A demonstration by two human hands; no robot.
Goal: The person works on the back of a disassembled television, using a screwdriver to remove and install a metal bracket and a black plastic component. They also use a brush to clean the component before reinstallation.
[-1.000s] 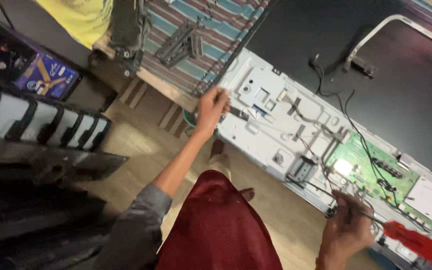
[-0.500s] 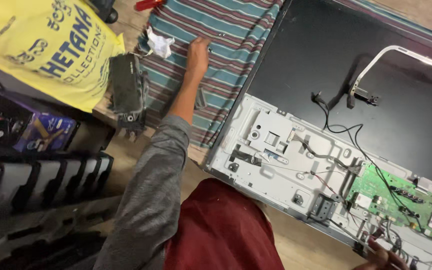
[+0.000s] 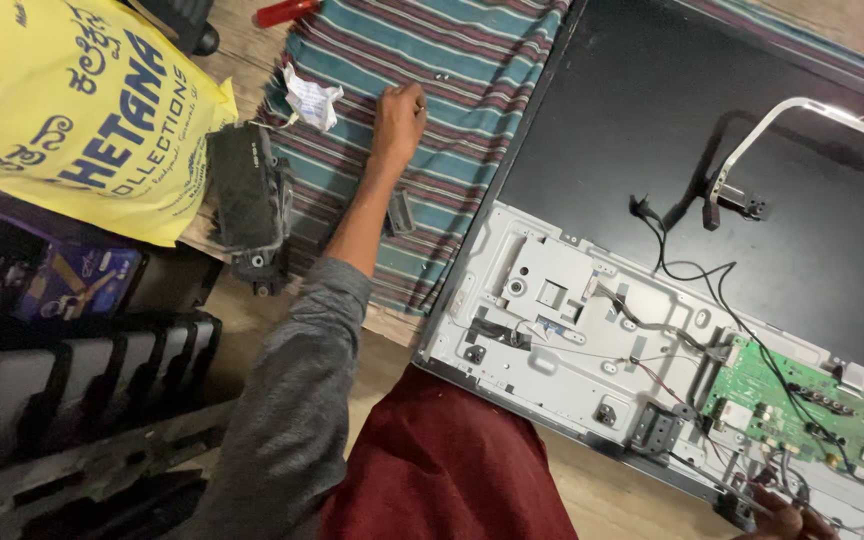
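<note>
On striped cloth, left hand clenched, perhaps pinching screws; right hand grip unclear

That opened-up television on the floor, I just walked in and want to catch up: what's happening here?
A person is working on a flat television lying face down with its back cover off, its metal chassis and green circuit board exposed. Their left hand rests on the striped cloth near a crumpled white paper. Their right hand is at the television's lower edge, mostly out of frame.
</note>
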